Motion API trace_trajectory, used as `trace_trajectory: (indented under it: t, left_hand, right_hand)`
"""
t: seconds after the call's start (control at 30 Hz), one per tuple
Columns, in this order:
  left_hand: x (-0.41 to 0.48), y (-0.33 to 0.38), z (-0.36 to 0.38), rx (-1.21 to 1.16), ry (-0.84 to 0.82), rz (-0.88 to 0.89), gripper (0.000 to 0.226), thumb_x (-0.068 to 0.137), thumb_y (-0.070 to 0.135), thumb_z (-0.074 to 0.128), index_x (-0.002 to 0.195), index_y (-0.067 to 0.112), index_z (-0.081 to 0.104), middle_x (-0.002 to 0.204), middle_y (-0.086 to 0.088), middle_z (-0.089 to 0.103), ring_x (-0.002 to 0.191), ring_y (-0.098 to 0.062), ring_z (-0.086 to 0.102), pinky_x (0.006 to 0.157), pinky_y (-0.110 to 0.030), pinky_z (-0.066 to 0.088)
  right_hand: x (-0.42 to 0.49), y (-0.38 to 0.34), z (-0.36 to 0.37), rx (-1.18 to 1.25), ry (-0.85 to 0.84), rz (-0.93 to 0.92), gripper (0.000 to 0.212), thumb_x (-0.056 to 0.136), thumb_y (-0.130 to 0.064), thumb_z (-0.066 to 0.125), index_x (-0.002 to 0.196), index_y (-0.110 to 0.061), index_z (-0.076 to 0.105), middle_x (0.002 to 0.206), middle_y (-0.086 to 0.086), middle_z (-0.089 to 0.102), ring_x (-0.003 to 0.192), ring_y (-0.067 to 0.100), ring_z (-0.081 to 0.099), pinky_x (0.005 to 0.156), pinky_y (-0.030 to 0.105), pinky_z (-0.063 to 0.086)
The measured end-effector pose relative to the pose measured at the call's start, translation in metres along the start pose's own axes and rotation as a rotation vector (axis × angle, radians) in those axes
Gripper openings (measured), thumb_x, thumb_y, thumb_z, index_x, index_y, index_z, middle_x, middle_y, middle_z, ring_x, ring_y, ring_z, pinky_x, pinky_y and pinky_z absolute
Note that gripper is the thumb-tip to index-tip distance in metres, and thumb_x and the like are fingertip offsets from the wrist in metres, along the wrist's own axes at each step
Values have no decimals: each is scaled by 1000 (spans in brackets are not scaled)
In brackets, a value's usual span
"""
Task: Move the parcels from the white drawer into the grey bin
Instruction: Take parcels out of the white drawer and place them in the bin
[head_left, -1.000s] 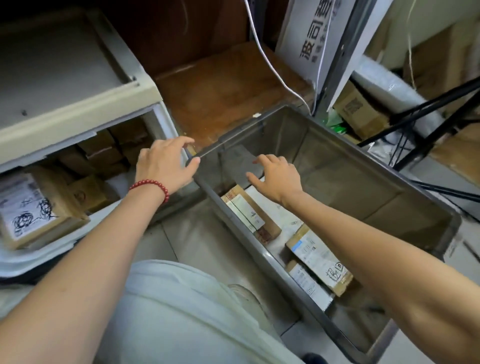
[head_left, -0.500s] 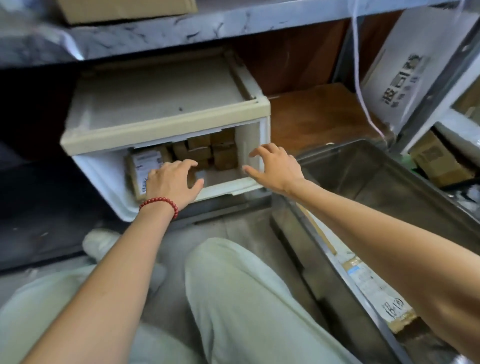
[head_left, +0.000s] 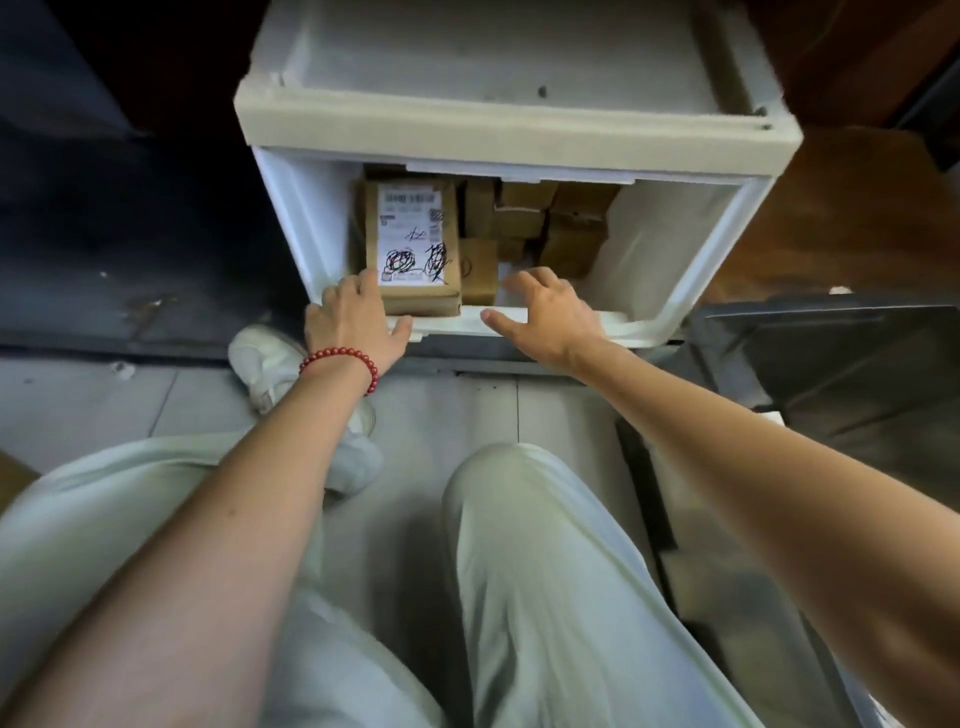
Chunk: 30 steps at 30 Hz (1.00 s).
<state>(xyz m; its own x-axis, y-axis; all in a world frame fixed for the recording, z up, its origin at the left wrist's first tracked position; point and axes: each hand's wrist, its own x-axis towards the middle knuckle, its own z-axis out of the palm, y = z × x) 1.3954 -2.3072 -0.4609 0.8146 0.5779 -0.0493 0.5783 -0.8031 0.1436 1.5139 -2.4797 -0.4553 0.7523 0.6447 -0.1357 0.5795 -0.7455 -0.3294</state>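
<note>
Grey floor tiles (head_left: 104, 395) ran under the person's crouched legs, in pale trousers (head_left: 545, 571), with a white shoe (head_left: 265, 364) beside the left wrist. Ahead stood the white drawer (head_left: 691, 270), pulled open, its front rim facing the person. Brown parcels lay inside it: a large labelled parcel (head_left: 413, 239) along the left wall, its near end at the front rim, label up with black scribbles, and a cluster of small parcels (head_left: 524, 218) stacked toward the back, right of it.

The left hand (head_left: 350, 322), with a red bead bracelet (head_left: 340, 358) on its wrist, rested at the front-left corner of the drawer. Its fingers reached over the rim to the near left corner of the labelled parcel and its thumb lay along the rim; whether the fingers gripped the parcel could not be told. The right hand (head_left: 550, 312) hovered over the middle of the front rim, fingers spread and relaxed, holding nothing, thumb pointing left. The hands were apart. The grey bin (head_left: 841, 353) stood just right of the drawer's front-right corner; its contents were out of sight.
</note>
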Motion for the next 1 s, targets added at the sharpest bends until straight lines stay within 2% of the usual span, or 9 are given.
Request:
trace_trajectory:
  t: [0.23, 0.33, 0.4, 0.5, 0.63, 0.7, 0.8, 0.9, 1.0]
  left_hand:
    - [30, -8, 26, -72, 83, -10, 78, 93, 53, 42, 148, 7, 13, 130, -20, 51, 113, -38, 50, 86, -47, 40]
    - [40, -12, 31, -205, 78, -28, 73, 92, 58, 39, 143, 9, 23, 127, -14, 54, 109, -35, 55, 76, -40, 41]
    - [43, -12, 31, -365, 42, -45, 65, 93, 56, 41, 140, 13, 28, 127, -9, 55, 106, -31, 57, 72, -34, 40]
    - [43, -7, 24, -572, 15, -141, 59, 94, 52, 42, 141, 19, 30, 130, -6, 54, 108, -28, 55, 78, -31, 38]
    - [32, 3, 12, -746, -37, -155, 57, 93, 51, 43, 143, 27, 29, 137, -3, 49, 121, -27, 49, 98, -35, 39]
    - [24, 10, 5, -811, -31, -142, 55, 94, 48, 45, 143, 30, 29, 139, -2, 47, 122, -25, 47, 99, -33, 37]
    - [12, 20, -4, -905, 32, -121, 48, 94, 42, 48, 139, 34, 34, 137, 0, 42, 111, -17, 50, 87, -23, 38]
    - [-2, 27, -16, -919, 14, -94, 44, 91, 42, 52, 132, 40, 38, 126, 0, 39, 91, -8, 50, 67, -12, 38]
    - [-15, 30, -20, -934, -29, -105, 39, 89, 40, 56, 125, 36, 42, 124, -5, 48, 107, -21, 54, 90, -31, 48]
  right_hand:
    - [51, -12, 22, 260, -40, 52, 60, 96, -47, 47, 145, -15, 34, 146, 16, 39, 129, 33, 44, 105, 38, 36]
    - [64, -18, 23, 466, -21, 69, 55, 98, -42, 47, 145, -18, 36, 147, 10, 43, 130, 26, 45, 106, 31, 36]
    - [67, -23, 25, 624, -53, 106, 52, 98, -38, 48, 145, -22, 37, 143, 6, 48, 125, 23, 51, 102, 34, 45]
    - [64, -32, 29, 827, -113, 180, 49, 98, -35, 49, 144, -24, 37, 134, 1, 53, 115, 21, 58, 85, 38, 57]
    - [50, -34, 30, 1020, -75, 277, 42, 96, -30, 48, 138, -25, 43, 128, -3, 57, 113, 19, 59, 87, 39, 57]
    - [38, -33, 27, 1099, -57, 297, 41, 96, -28, 47, 137, -26, 42, 123, -7, 58, 111, 18, 59, 86, 38, 57]
    - [17, -32, 20, 1191, -24, 305, 40, 96, -23, 49, 135, -22, 42, 116, -8, 58, 103, 21, 64, 79, 37, 59]
    - [-11, -33, 16, 1286, -49, 340, 25, 93, -16, 51, 118, -19, 47, 115, 4, 62, 86, 26, 70, 73, 38, 60]
    - [-42, -34, 19, 1401, -55, 402, 17, 90, -12, 54, 107, -16, 49, 106, 13, 66, 79, 32, 67, 80, 44, 58]
